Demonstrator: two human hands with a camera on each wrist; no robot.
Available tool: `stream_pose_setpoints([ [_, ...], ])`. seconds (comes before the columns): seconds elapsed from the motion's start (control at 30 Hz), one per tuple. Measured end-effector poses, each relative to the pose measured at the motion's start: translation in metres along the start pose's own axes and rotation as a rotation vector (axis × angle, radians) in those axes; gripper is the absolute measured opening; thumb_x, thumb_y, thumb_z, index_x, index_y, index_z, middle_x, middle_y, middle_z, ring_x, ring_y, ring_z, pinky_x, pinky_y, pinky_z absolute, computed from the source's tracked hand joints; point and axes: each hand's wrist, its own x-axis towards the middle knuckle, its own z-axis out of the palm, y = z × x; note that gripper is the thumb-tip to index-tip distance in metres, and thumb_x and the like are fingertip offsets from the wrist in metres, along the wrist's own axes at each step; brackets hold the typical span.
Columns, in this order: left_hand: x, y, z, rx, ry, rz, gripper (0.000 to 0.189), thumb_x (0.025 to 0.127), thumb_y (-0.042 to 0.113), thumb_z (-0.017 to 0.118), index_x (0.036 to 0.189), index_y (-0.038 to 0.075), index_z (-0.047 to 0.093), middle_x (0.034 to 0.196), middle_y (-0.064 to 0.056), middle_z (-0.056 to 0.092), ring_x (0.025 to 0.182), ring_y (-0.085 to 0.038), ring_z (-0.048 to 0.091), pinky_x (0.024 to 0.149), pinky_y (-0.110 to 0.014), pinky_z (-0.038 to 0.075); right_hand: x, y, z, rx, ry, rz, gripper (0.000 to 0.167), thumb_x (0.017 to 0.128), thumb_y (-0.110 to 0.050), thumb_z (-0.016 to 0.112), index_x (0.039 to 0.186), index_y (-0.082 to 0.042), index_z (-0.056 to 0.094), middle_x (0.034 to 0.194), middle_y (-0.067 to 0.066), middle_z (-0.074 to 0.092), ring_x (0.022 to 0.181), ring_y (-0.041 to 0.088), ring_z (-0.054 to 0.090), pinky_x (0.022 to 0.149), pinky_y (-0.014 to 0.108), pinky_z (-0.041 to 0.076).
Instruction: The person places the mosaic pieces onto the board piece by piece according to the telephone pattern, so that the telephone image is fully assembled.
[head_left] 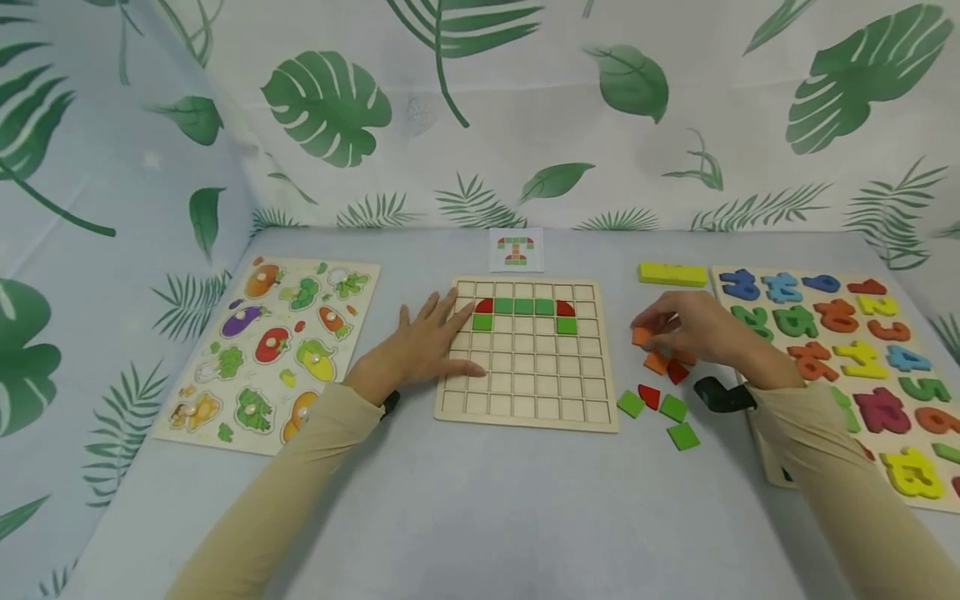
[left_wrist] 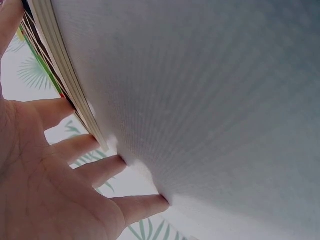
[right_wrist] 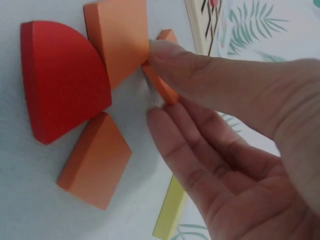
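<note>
A wooden grid board (head_left: 528, 400) lies mid-table, with green squares and red quarter-circle pieces set in its upper rows. My left hand (head_left: 420, 342) rests at the board's left edge, fingers spread and fairly straight; the left wrist view shows its fingertips touching the board edge and the table. Beyond the board's right side, my right hand (head_left: 693, 325) pinches an orange square tile (right_wrist: 162, 82) between thumb and fingers. Under and beside it lie more orange tiles (right_wrist: 97, 160) and a red quarter-circle piece (right_wrist: 65, 80). Loose green tiles (head_left: 683, 436) and another red piece (head_left: 649, 397) sit nearer.
A pattern card (head_left: 516, 250) stands behind the grid board. At left lies a vegetable puzzle board (head_left: 255, 350); at right, a letter and number puzzle board (head_left: 817, 333). A yellow block (head_left: 672, 274) is at the back right. Leaf-print cloth hangs behind the table.
</note>
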Motion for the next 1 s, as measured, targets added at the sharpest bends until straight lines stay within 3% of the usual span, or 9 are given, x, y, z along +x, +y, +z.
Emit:
stream_pose_setpoints([
  [0.17, -0.001, 0.000, 0.000, -0.016, 0.000, -0.005, 0.105, 0.096, 0.066, 0.063, 0.170, 0.016, 0.009, 0.175, -0.018, -0.002, 0.159, -0.045, 0.000, 0.117, -0.078, 0.004, -0.001, -0.001, 0.002, 0.030, 0.037, 0.003, 0.026, 0.085, 0.004, 0.084, 0.109, 0.008, 0.075, 0.097, 0.012, 0.073, 0.091, 0.033, 0.071, 0.079, 0.044, 0.061],
  [0.47, -0.001, 0.001, 0.000, -0.010, -0.002, -0.001, 0.105, 0.096, 0.067, 0.062, 0.170, 0.016, 0.009, 0.175, -0.017, -0.001, 0.159, -0.045, 0.000, 0.117, -0.078, 0.004, -0.006, -0.003, 0.005, 0.064, 0.089, -0.011, 0.022, 0.083, 0.010, 0.081, 0.104, 0.004, 0.076, 0.094, 0.011, 0.072, 0.087, 0.028, 0.069, 0.070, 0.023, 0.056],
  [0.67, -0.001, 0.001, 0.000, -0.012, 0.000, 0.001, 0.104, 0.096, 0.066, 0.063, 0.170, 0.015, 0.010, 0.175, -0.018, -0.001, 0.159, -0.045, 0.000, 0.117, -0.078, 0.004, 0.000, -0.014, 0.004, 0.000, 0.158, -0.103, 0.019, 0.081, 0.010, 0.084, 0.098, 0.001, 0.078, 0.092, 0.008, 0.074, 0.084, 0.024, 0.068, 0.075, 0.034, 0.061],
  [0.8, -0.002, 0.001, -0.001, -0.014, 0.001, 0.003, 0.104, 0.096, 0.066, 0.063, 0.170, 0.015, 0.010, 0.175, -0.018, 0.000, 0.159, -0.046, 0.000, 0.117, -0.078, 0.004, 0.006, -0.030, 0.003, 0.025, 0.223, -0.198, 0.020, 0.082, 0.012, 0.083, 0.097, 0.001, 0.079, 0.092, 0.009, 0.074, 0.085, 0.026, 0.069, 0.077, 0.044, 0.062],
  [1.0, -0.001, 0.001, -0.001, -0.018, 0.000, 0.003, 0.104, 0.096, 0.066, 0.063, 0.170, 0.016, 0.009, 0.175, -0.018, -0.001, 0.159, -0.045, 0.000, 0.117, -0.078, 0.004, 0.025, -0.058, 0.009, 0.097, 0.264, -0.275, 0.021, 0.084, 0.012, 0.080, 0.102, 0.001, 0.081, 0.094, 0.009, 0.073, 0.087, 0.025, 0.070, 0.079, 0.041, 0.062],
])
